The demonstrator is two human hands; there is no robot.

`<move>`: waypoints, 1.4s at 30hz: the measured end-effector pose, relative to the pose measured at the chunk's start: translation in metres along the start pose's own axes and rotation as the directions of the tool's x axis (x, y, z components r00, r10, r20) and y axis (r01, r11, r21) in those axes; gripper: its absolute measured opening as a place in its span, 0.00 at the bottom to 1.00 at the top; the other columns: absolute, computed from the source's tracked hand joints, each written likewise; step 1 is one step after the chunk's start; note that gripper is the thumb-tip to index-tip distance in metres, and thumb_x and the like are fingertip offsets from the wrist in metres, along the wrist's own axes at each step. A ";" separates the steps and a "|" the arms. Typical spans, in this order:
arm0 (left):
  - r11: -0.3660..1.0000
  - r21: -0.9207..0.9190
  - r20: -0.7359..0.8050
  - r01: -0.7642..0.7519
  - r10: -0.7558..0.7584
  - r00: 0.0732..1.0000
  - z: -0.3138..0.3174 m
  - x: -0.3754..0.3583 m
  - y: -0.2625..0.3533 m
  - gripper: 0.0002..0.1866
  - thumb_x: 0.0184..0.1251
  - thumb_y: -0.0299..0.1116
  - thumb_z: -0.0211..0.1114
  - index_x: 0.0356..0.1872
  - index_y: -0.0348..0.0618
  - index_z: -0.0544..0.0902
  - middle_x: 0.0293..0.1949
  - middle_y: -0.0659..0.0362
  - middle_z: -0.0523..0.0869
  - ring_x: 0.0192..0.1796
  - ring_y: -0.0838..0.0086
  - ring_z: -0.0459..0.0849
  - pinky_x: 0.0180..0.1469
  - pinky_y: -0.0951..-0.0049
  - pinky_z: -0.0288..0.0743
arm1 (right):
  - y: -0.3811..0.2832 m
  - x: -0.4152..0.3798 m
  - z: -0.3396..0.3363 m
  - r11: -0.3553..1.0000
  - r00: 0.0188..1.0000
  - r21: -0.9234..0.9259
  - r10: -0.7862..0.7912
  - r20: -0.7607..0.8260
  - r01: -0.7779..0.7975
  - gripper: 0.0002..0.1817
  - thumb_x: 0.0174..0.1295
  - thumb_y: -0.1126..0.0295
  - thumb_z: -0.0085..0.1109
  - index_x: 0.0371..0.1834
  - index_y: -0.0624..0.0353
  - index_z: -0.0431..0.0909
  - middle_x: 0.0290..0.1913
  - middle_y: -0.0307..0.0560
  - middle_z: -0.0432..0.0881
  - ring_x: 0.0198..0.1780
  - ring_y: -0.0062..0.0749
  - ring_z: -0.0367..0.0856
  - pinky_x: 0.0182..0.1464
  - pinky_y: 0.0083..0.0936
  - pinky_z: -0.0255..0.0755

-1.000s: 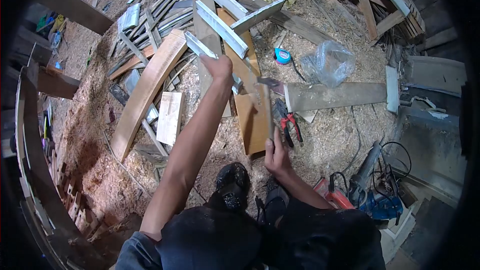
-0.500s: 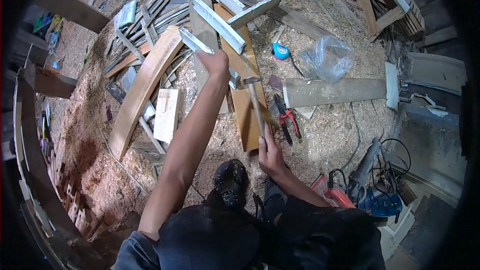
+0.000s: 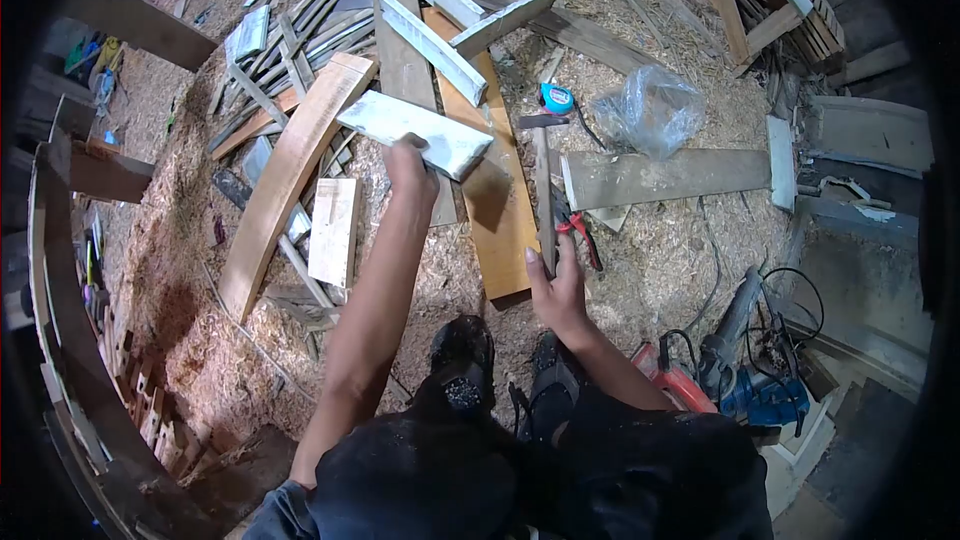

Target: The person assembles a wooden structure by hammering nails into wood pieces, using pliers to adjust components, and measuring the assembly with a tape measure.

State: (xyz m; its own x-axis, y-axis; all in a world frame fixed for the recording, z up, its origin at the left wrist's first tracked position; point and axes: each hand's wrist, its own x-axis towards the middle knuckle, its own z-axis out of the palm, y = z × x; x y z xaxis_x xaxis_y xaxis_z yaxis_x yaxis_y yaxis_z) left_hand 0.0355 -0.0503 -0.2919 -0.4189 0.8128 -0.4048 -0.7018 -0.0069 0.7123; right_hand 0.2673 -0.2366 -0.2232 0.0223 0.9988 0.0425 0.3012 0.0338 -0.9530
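Observation:
My left hand is closed around the near edge of a short whitish board, its broad face turned up. The board is held above an orange-brown plank and casts a shadow on it. In my right hand is a hammer, gripped by its wooden handle with the metal head pointing away from me. Red-handled pliers lie just beyond that hand, partly hidden by it. Past the held board, two pale boards stand on edge, joined by a crosspiece.
A blue tape measure and a clear plastic bag lie to the right, near a wide grey board. Curved planks and scrap strips are at left. Power tools with cords sit at lower right. Sawdust and shavings cover the ground.
My left hand has turned the whitish board from on edge to broad face up, lowering its grip slightly. The hammer in my right hand has swung to the right and away from the board.

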 end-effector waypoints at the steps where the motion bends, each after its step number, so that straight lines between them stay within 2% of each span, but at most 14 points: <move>1: 0.963 0.260 -0.150 0.067 -0.028 0.988 0.010 -0.032 0.009 0.08 0.58 0.23 0.60 0.40 0.36 0.79 0.37 0.52 0.82 0.37 0.68 0.82 0.36 0.66 0.78 | 0.001 0.002 0.000 1.000 1.000 -0.004 -0.006 0.014 0.006 0.19 0.74 0.63 0.55 0.57 0.68 0.69 0.42 0.59 0.83 0.43 0.42 0.86 0.45 0.35 0.77; 4: 0.459 0.886 0.134 0.068 -0.392 0.910 -0.010 -0.073 0.040 0.11 0.61 0.36 0.72 0.30 0.41 0.81 0.29 0.56 0.83 0.30 0.73 0.80 0.29 0.71 0.72 | 0.005 0.007 -0.005 1.000 0.998 -0.018 0.013 0.066 -0.012 0.18 0.75 0.63 0.54 0.58 0.66 0.71 0.40 0.57 0.83 0.40 0.41 0.84 0.43 0.35 0.76; 6: 0.085 0.973 0.229 -0.213 -0.302 0.925 -0.010 -0.070 0.061 0.17 0.57 0.44 0.77 0.27 0.41 0.81 0.24 0.57 0.81 0.27 0.75 0.78 0.27 0.72 0.70 | 0.013 0.002 -0.009 0.991 0.984 -0.027 0.130 0.122 -0.128 0.17 0.75 0.63 0.53 0.58 0.66 0.72 0.39 0.57 0.82 0.38 0.41 0.83 0.42 0.35 0.75; 7: -0.117 0.938 0.286 -0.326 -0.271 0.919 -0.006 -0.072 0.072 0.21 0.55 0.48 0.79 0.25 0.41 0.81 0.22 0.58 0.81 0.25 0.75 0.77 0.25 0.72 0.69 | 0.015 -0.001 -0.009 0.994 0.989 -0.019 0.108 0.100 -0.107 0.17 0.76 0.63 0.52 0.57 0.65 0.72 0.37 0.54 0.82 0.36 0.39 0.82 0.40 0.34 0.74; 8: -0.266 0.872 0.337 -0.410 -0.280 0.899 0.005 -0.066 0.085 0.29 0.48 0.51 0.82 0.43 0.39 0.85 0.38 0.52 0.86 0.39 0.68 0.84 0.39 0.64 0.77 | 0.017 -0.006 -0.008 0.996 0.993 -0.011 0.084 0.078 -0.084 0.17 0.76 0.63 0.51 0.57 0.65 0.73 0.35 0.52 0.81 0.34 0.36 0.81 0.38 0.33 0.74; 10: -0.285 0.325 0.913 -0.902 -0.153 0.378 0.011 -0.047 0.089 0.49 0.41 0.52 0.85 0.66 0.43 0.75 0.62 0.50 0.78 0.62 0.61 0.78 0.65 0.53 0.70 | 0.026 -0.015 -0.005 0.989 0.988 0.057 0.127 0.091 -0.133 0.17 0.77 0.63 0.50 0.58 0.64 0.72 0.32 0.45 0.78 0.27 0.28 0.76 0.31 0.27 0.71; 12: -0.435 0.237 0.808 -0.869 -0.408 0.425 0.018 -0.032 0.069 0.64 0.35 0.54 0.86 0.78 0.53 0.60 0.74 0.53 0.63 0.76 0.58 0.63 0.80 0.49 0.47 | 0.042 -0.024 -0.004 0.945 0.952 0.168 0.254 0.169 -0.282 0.16 0.78 0.64 0.48 0.60 0.62 0.72 0.28 0.34 0.72 0.19 0.15 0.68 0.21 0.17 0.66; 13: -0.427 0.098 0.844 -0.899 -0.444 0.303 0.016 -0.019 0.060 0.65 0.33 0.56 0.86 0.77 0.52 0.60 0.73 0.52 0.65 0.74 0.55 0.65 0.81 0.49 0.48 | 0.041 -0.023 -0.004 0.926 0.942 0.208 0.277 0.191 -0.315 0.17 0.78 0.64 0.47 0.63 0.61 0.70 0.28 0.34 0.72 0.18 0.14 0.67 0.19 0.16 0.64; 17: -0.389 0.167 0.788 -0.906 -0.500 0.359 0.015 0.004 0.049 0.68 0.30 0.61 0.85 0.77 0.46 0.60 0.66 0.49 0.70 0.71 0.54 0.68 0.76 0.48 0.55 | 0.027 -0.018 -0.006 0.888 0.941 0.315 0.301 0.154 -0.335 0.23 0.79 0.66 0.47 0.74 0.58 0.62 0.28 0.34 0.71 0.16 0.11 0.64 0.16 0.14 0.62; 20: -0.489 0.357 0.718 -0.796 -0.402 0.568 0.011 -0.021 0.059 0.70 0.27 0.63 0.84 0.76 0.43 0.61 0.64 0.46 0.71 0.69 0.55 0.70 0.72 0.50 0.60 | 0.008 -0.010 -0.018 0.868 0.932 0.338 0.341 0.125 -0.364 0.29 0.77 0.68 0.48 0.78 0.59 0.56 0.28 0.34 0.71 0.19 0.12 0.66 0.20 0.15 0.64; 26: -0.490 0.366 0.799 -0.791 -0.269 0.537 0.006 -0.035 0.031 0.70 0.34 0.80 0.70 0.77 0.43 0.60 0.60 0.42 0.74 0.64 0.50 0.75 0.67 0.49 0.60 | 0.010 0.005 -0.025 0.853 0.919 0.345 0.347 0.187 -0.392 0.31 0.77 0.68 0.48 0.80 0.59 0.52 0.29 0.34 0.71 0.19 0.12 0.66 0.19 0.16 0.65; 29: -0.468 0.556 0.704 -0.687 -0.175 0.689 0.021 -0.050 0.012 0.66 0.41 0.80 0.67 0.76 0.43 0.61 0.63 0.41 0.72 0.63 0.50 0.72 0.67 0.48 0.58 | 0.012 0.009 -0.025 0.836 0.910 0.362 0.360 0.205 -0.413 0.31 0.78 0.67 0.48 0.80 0.58 0.52 0.29 0.34 0.71 0.18 0.12 0.65 0.18 0.16 0.65; 39: -0.498 0.551 0.741 -0.670 -0.076 0.667 0.023 -0.053 0.000 0.54 0.48 0.70 0.71 0.74 0.50 0.68 0.59 0.46 0.72 0.63 0.53 0.70 0.64 0.50 0.60 | 0.003 0.036 -0.031 0.794 0.908 0.466 0.416 0.051 -0.390 0.28 0.79 0.67 0.44 0.80 0.56 0.54 0.28 0.34 0.70 0.17 0.12 0.65 0.16 0.16 0.64; 42: -0.496 0.564 0.721 -0.660 -0.094 0.687 0.028 -0.055 0.004 0.52 0.48 0.68 0.72 0.73 0.50 0.68 0.58 0.47 0.73 0.62 0.53 0.70 0.63 0.51 0.61 | -0.009 0.038 -0.037 0.723 0.832 0.418 0.434 0.344 -0.550 0.28 0.80 0.67 0.43 0.80 0.55 0.54 0.28 0.34 0.69 0.16 0.13 0.64 0.15 0.17 0.63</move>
State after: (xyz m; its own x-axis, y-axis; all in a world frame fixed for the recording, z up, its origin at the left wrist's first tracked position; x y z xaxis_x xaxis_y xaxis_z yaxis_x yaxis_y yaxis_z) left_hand 0.0712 -0.0788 -0.2507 0.1941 0.9786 0.0682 0.9497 -0.2049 0.2369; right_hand 0.3004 -0.1998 -0.2017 -0.1788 0.8579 -0.4817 -0.1932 -0.5106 -0.8378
